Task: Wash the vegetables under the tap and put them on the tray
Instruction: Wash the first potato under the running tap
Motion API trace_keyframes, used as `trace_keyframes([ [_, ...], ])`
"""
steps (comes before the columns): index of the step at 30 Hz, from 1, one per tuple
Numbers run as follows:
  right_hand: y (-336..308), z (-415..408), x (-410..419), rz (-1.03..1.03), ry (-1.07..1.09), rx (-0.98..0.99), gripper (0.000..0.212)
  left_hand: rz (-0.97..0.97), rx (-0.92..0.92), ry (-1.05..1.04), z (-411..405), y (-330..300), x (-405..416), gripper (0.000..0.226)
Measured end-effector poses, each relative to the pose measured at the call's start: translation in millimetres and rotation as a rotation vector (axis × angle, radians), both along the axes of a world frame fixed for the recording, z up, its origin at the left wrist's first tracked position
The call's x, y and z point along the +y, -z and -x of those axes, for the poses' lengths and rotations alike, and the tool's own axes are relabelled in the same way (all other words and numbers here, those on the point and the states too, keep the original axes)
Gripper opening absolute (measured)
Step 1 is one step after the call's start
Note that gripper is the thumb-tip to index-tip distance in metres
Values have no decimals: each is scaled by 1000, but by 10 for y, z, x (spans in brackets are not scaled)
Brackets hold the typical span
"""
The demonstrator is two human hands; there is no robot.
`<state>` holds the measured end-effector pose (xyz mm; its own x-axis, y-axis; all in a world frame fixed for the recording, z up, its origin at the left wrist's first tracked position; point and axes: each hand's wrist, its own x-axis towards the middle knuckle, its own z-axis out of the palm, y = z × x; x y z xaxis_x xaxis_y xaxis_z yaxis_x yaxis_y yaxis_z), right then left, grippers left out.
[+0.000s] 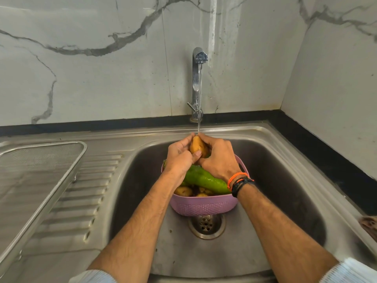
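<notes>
Pale sleeves (pixel 350 271) lead to both hands, left hand (pixel 180 158) and right hand (pixel 219 158), clasping one potato (pixel 197 147) under the tap (pixel 197 78) stream, over the purple basket (pixel 204 205).

A steel sink (pixel 285 180) fills the middle, its round drain (pixel 206 225) near the front of the basin floor. Left of the basin lies the ribbed draining board (pixel 89 197), and behind the sink a black upstand (pixel 102 124) runs under a white marble-veined wall (pixel 102 68), which turns a corner on the sink's right. On the sink's right rim, at the picture's edge, lies a small brownish thing (pixel 368 223), too cut off to identify.
</notes>
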<state>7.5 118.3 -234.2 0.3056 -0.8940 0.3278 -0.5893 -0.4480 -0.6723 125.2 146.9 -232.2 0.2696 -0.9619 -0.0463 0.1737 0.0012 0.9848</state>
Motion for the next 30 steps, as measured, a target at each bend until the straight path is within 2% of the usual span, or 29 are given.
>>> trace_keyframes([
  [6,-37,11,36,57,33,-108,65,-4,-68,-42,-1,-15,-8,63],
  [12,-81,10,68,76,-6,20,70,13,-265,-7,25,12,-7,66],
  [17,-65,12,89,130,37,-23,55,24,-323,-25,17,-1,-7,65],
  [21,-57,10,68,113,31,-42,56,48,-325,-21,26,-7,8,63],
  [24,-20,-5,32,116,54,-132,57,67,-261,-32,43,-16,16,42],
  [27,4,-21,16,129,49,-135,54,75,-190,-50,38,-16,23,32],
  [30,-32,-31,29,118,4,-70,54,76,-291,-86,11,23,9,42],
])
